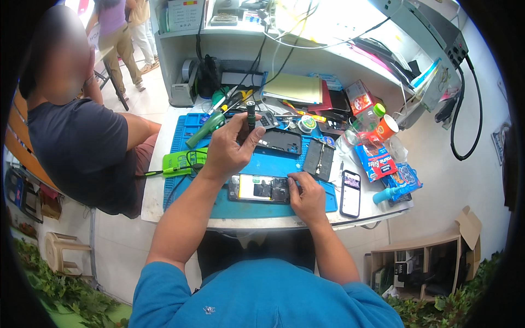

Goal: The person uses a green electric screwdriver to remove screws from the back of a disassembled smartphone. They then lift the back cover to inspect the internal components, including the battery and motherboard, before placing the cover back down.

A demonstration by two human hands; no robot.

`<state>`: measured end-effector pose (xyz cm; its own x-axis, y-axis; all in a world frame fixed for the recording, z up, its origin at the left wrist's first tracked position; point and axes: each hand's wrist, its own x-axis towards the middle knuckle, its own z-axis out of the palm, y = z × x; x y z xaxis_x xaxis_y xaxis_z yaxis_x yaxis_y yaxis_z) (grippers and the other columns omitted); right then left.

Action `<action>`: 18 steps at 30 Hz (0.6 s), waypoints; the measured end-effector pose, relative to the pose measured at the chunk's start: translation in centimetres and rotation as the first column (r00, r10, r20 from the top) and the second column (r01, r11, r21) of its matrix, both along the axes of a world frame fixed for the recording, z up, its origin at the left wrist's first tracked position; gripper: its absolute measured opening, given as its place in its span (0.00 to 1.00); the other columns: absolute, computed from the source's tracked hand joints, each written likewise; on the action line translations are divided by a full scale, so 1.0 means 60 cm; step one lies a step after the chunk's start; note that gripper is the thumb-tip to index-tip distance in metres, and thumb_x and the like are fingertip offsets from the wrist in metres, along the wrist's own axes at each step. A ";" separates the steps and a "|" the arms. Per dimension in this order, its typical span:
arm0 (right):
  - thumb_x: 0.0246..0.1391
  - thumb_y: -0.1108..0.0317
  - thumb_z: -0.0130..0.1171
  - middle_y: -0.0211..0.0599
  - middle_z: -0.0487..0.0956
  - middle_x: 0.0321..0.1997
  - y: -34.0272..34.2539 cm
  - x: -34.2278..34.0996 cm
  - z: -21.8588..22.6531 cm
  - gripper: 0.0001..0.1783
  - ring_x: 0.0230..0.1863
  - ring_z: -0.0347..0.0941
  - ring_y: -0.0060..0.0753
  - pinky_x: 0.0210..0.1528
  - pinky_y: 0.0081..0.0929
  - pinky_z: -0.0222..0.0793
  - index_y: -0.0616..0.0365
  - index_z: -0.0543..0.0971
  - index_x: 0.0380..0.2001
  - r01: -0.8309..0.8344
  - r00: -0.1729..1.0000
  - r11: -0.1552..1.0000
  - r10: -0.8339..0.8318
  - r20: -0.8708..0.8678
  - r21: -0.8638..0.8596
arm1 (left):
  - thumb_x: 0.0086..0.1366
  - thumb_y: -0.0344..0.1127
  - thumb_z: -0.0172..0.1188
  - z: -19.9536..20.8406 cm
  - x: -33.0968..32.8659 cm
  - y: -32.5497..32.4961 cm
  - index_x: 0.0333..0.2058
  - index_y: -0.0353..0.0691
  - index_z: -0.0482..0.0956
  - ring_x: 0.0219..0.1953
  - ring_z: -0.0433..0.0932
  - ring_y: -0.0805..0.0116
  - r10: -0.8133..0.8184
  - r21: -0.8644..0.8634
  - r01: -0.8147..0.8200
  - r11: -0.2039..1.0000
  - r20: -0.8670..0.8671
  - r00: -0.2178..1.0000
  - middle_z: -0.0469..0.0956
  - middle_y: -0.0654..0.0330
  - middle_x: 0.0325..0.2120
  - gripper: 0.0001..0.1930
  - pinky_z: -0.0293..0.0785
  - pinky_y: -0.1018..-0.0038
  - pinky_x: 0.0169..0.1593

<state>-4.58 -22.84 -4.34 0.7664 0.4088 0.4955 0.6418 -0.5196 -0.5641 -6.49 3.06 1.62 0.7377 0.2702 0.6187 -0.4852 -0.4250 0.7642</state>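
On the blue work mat (221, 209) lies an opened phone (257, 187), with a pale battery area and dark parts showing. My right hand (307, 198) grips its right end, fingers curled over the edge. Raised above the mat, my left hand (232, 145) is closed around a short dark cylindrical tool (251, 113) held upright; its exact kind is hard to make out. Behind the opened phone sits an empty black phone frame (280, 141). A dark phone part (319, 158) with small pieces on it lies beyond my right hand.
A lit phone (350, 194) lies right of the mat. Snack packets (374, 162), a plastic bottle (363, 123) and an orange cup (386, 127) crowd the right side. A green tool (205, 130) and a bright green strap-like item (183, 162) lie left. A person (82, 147) sits at the left.
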 end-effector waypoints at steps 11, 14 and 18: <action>0.71 0.68 0.68 0.45 0.90 0.41 -0.010 0.013 -0.004 0.08 0.33 0.87 0.47 0.37 0.38 0.80 0.61 0.90 0.44 -0.024 0.995 0.998 0.031 -0.098 0.066 | 0.78 0.37 0.74 -0.013 0.009 -0.004 0.55 0.33 0.86 0.34 0.82 0.80 0.017 -0.003 -0.017 1.000 -0.039 0.999 0.86 0.65 0.32 0.15 0.77 0.79 0.40; 0.71 0.67 0.69 0.45 0.90 0.40 -0.011 0.014 -0.003 0.09 0.32 0.86 0.45 0.36 0.37 0.79 0.62 0.90 0.44 -0.027 0.991 0.996 0.037 -0.131 0.081 | 0.78 0.37 0.74 -0.015 0.009 -0.003 0.55 0.33 0.86 0.34 0.81 0.80 0.015 0.012 -0.015 1.000 -0.051 0.999 0.86 0.65 0.31 0.15 0.77 0.79 0.39; 0.71 0.65 0.70 0.43 0.90 0.38 -0.013 0.017 -0.006 0.10 0.30 0.84 0.40 0.34 0.34 0.78 0.62 0.90 0.44 -0.029 0.984 0.992 0.050 -0.172 0.126 | 0.78 0.38 0.74 -0.014 0.009 -0.006 0.54 0.33 0.86 0.34 0.81 0.81 0.012 0.025 -0.010 1.000 -0.054 0.998 0.85 0.66 0.31 0.15 0.76 0.79 0.39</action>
<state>-3.58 -23.62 -4.71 0.8300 0.3850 0.4037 0.5465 -0.4158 -0.7269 -5.93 2.73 0.79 0.7671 0.2638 0.5848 -0.4390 -0.4488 0.7784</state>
